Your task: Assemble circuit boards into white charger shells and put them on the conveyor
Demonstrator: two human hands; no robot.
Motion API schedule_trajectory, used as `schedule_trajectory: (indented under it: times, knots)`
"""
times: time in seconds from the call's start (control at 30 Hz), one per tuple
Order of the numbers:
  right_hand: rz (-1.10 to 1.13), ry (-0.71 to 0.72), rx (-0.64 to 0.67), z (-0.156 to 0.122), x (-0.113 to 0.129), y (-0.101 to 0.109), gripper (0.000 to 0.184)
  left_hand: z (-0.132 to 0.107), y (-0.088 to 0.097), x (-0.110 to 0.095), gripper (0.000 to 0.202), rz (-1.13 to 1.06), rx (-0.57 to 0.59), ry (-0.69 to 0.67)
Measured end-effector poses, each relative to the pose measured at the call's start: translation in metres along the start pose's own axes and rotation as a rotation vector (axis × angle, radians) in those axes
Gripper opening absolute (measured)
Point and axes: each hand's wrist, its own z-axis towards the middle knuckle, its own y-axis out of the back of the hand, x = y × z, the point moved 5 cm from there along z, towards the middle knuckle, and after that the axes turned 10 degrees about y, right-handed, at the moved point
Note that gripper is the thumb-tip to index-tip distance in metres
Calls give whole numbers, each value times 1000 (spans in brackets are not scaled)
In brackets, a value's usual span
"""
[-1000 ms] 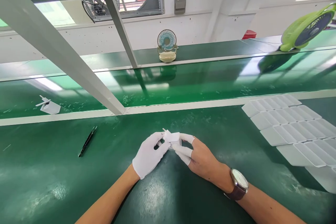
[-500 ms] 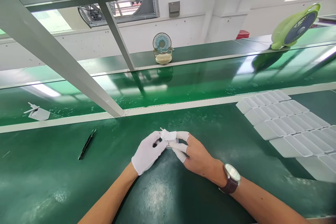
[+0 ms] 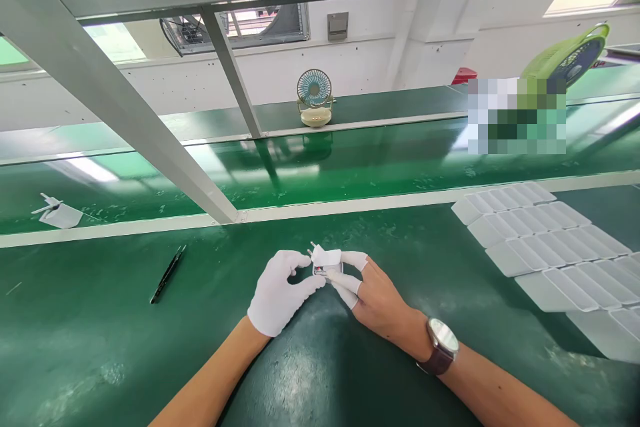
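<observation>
A small white plug adapter with two metal pins sits between my hands, low over the bench. Its near side is open, showing a bit of red and metal inside. My right hand, with white finger cots, pinches it from the right. My left hand, in a white glove, curves round the left side. Its thumb touches the lower left corner and its forefinger lies close by the pins. The fingers partly hide the adapter's lower part.
Black tweezers lie to the left on the green bench. White compartment trays overlap at the right. Beyond a pale rail is a green belt, with another white plug part at left. A small fan stands behind.
My left thumb and forefinger have spread apart somewhat, showing more of the adapter's open side. The right hand keeps its hold. The whole view has shifted slightly.
</observation>
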Motion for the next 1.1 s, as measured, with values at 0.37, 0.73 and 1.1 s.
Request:
schedule_trajectory:
  times: [0.37,0.73,1.1]
  knots:
    - [-187,152,-31,-2,11,8,56,-10,-7,-43,24,544,174,-455]
    - [-292,239,35,-4,20,2,34,-17,-16,-42,12,558,167,-440]
    - [-338,269,34,7,24,9,23,-20,-18,-51,20,648,133,-411]
